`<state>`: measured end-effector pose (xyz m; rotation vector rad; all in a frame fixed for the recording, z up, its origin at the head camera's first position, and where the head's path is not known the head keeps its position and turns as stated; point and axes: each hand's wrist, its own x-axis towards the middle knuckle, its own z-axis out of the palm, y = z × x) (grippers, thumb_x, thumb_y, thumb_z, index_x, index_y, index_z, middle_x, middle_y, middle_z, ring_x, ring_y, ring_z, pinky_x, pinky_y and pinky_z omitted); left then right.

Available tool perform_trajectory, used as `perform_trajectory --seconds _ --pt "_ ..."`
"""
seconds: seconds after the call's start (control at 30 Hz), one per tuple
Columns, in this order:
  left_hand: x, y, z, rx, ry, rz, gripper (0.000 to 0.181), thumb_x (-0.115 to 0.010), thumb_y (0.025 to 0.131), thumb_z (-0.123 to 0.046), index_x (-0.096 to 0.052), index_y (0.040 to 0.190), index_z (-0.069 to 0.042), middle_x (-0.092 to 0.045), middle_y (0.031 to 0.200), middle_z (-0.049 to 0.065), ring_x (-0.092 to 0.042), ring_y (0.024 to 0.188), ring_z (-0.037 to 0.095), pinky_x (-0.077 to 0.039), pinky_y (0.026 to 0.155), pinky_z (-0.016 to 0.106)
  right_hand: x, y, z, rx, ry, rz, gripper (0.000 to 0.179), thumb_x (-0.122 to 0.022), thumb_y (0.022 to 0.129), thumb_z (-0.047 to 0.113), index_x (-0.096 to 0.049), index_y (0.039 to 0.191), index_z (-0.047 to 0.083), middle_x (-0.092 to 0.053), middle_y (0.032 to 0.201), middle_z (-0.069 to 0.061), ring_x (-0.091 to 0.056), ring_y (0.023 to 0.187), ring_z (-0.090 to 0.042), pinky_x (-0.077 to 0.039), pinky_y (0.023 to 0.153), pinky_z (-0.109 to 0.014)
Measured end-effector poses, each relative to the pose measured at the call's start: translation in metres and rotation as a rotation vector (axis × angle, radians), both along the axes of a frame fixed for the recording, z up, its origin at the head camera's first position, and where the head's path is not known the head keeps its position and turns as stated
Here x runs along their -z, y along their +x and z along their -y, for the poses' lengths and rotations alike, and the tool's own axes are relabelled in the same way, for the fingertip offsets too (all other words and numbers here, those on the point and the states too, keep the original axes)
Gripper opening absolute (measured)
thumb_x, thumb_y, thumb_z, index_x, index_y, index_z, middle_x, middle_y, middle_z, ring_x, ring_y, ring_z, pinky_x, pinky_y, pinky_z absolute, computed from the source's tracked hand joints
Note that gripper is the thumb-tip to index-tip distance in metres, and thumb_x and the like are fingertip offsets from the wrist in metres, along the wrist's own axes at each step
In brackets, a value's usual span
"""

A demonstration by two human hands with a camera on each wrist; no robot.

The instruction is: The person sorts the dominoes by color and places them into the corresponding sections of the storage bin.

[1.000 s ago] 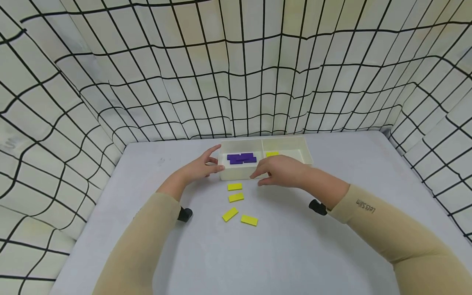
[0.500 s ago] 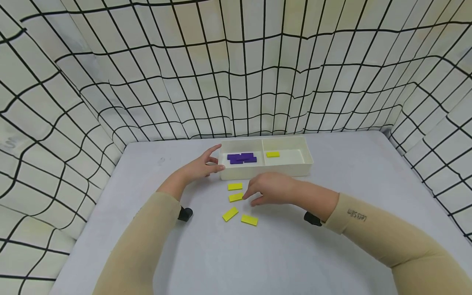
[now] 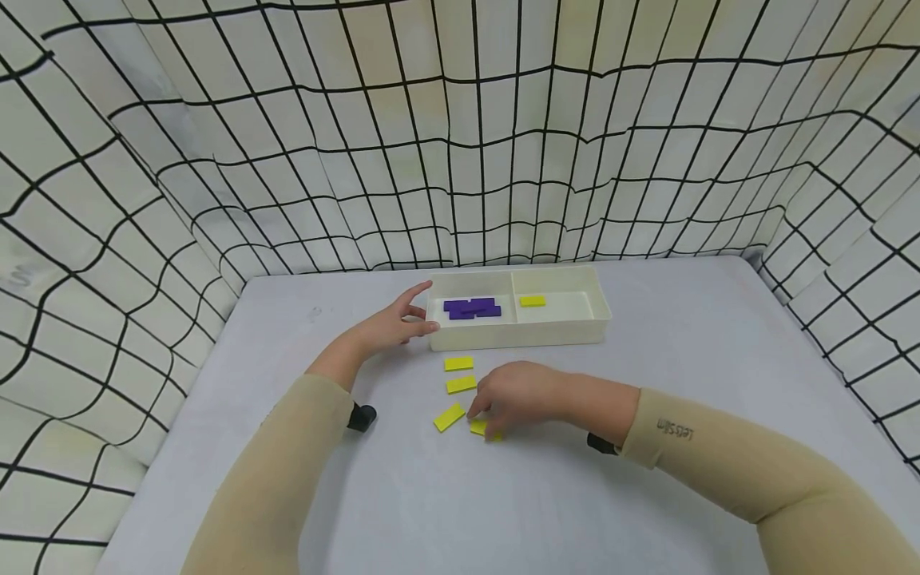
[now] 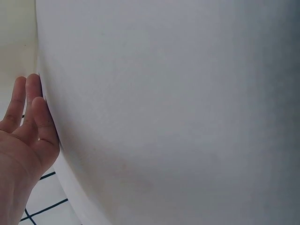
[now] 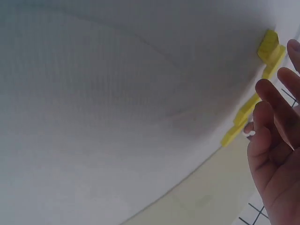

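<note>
Right grip over yellow block

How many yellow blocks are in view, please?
5: one yellow block in the tray, right compartment; on the table, two before the tray, one slanted, one partly under the right hand, which may hide more.

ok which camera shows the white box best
The head view: it shows nearly all of the white box, purple blocks in one compartment and a yellow block in the other. The left wrist view seems to catch only a pale part, the right wrist view only a plain outer wall.
</note>
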<state>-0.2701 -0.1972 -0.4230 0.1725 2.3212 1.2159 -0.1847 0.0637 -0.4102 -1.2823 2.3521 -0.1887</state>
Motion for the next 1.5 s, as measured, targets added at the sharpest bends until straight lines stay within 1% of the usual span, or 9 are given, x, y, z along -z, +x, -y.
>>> perform_trajectory --seconds 0.13,0.27,0.7,0.83,0.9,1.03,1.17,1.3,1.5 --pt "-0.001 0.001 -0.002 -0.007 -0.005 0.001 0.087 -0.068 0.093 -0.042 -0.007 0.155 -0.051 -0.037 0.151 0.012 -0.054 0.124 0.030 -0.040 0.106 0.052 0.005 0.003 0.002 -0.024 0.016 -0.011 0.033 -0.079 0.085 0.038 -0.074 0.117 0.032 -0.061 0.088 0.020 -0.054 0.081 -0.003 -0.048 0.077 -0.022" --pt "-0.002 0.002 -0.002 -0.011 -0.012 0.002 0.086 -0.067 0.094 -0.042 -0.007 0.155 -0.051 -0.037 0.151 0.011 -0.054 0.124 0.031 -0.040 0.106 0.052 0.005 0.005 0.003 -0.038 0.027 -0.035 0.032 -0.078 0.086 0.037 -0.074 0.117 0.031 -0.059 0.085 0.018 -0.053 0.078 -0.005 -0.046 0.074 -0.021" --pt "-0.003 0.001 -0.001 0.006 0.000 0.008 0.086 -0.066 0.095 -0.040 -0.005 0.155 -0.051 -0.034 0.154 0.013 -0.052 0.126 0.032 -0.038 0.107 0.053 0.004 0.009 0.003 -0.053 0.033 -0.059 0.031 -0.076 0.089 0.031 -0.073 0.120 0.030 -0.062 0.093 0.017 -0.053 0.082 -0.005 -0.047 0.078 -0.022" --pt "-0.004 0.001 -0.002 0.010 0.001 0.025 0.088 -0.066 0.096 -0.038 -0.002 0.156 -0.048 -0.031 0.155 0.015 -0.050 0.128 0.034 -0.037 0.108 0.054 0.004 0.010 0.002 -0.044 0.035 -0.057 0.032 -0.076 0.089 0.029 -0.072 0.121 0.031 -0.063 0.095 0.018 -0.054 0.083 -0.005 -0.048 0.081 -0.022" --pt "-0.007 0.002 -0.004 0.010 -0.003 0.034 0.088 -0.065 0.096 -0.036 -0.001 0.157 -0.045 -0.030 0.156 0.017 -0.050 0.129 0.035 -0.037 0.108 0.054 0.004 0.009 0.000 -0.037 0.038 -0.054 0.033 -0.076 0.089 0.029 -0.072 0.121 0.032 -0.064 0.098 0.018 -0.054 0.086 -0.005 -0.049 0.083 -0.023" --pt "-0.025 0.012 -0.009 0.015 -0.015 0.041 0.089 -0.065 0.097 -0.035 -0.001 0.159 -0.038 -0.030 0.156 0.019 -0.049 0.129 0.035 -0.038 0.108 0.053 0.001 0.008 -0.002 -0.024 0.035 -0.063 0.033 -0.076 0.089 0.027 -0.072 0.121 0.034 -0.066 0.102 0.017 -0.056 0.090 -0.004 -0.050 0.087 -0.024" --pt "-0.040 0.022 -0.013 0.021 -0.023 0.039 0.088 -0.065 0.097 -0.036 -0.003 0.160 -0.035 -0.031 0.155 0.020 -0.048 0.130 0.035 -0.038 0.108 0.052 -0.005 0.007 -0.006 -0.024 0.013 -0.091 0.032 -0.076 0.089 0.024 -0.073 0.120 0.032 -0.066 0.101 0.017 -0.056 0.089 -0.005 -0.050 0.085 -0.023" --pt "-0.044 0.025 -0.014 0.020 -0.025 0.038 0.088 -0.064 0.097 -0.037 -0.003 0.159 -0.035 -0.031 0.155 0.019 -0.046 0.131 0.038 -0.037 0.109 0.053 -0.012 0.004 -0.009 -0.032 -0.020 -0.108 0.032 -0.077 0.088 0.022 -0.074 0.120 0.029 -0.066 0.098 0.016 -0.055 0.085 -0.005 -0.049 0.081 -0.020" --pt "-0.040 0.022 -0.013 0.016 -0.026 0.036 0.087 -0.064 0.097 -0.036 -0.004 0.159 -0.036 -0.031 0.155 0.019 -0.046 0.130 0.038 -0.037 0.109 0.053 -0.021 -0.001 -0.013 -0.016 -0.028 -0.123 0.032 -0.077 0.088 0.022 -0.074 0.120 0.028 -0.066 0.096 0.015 -0.056 0.084 -0.005 -0.049 0.081 -0.019"
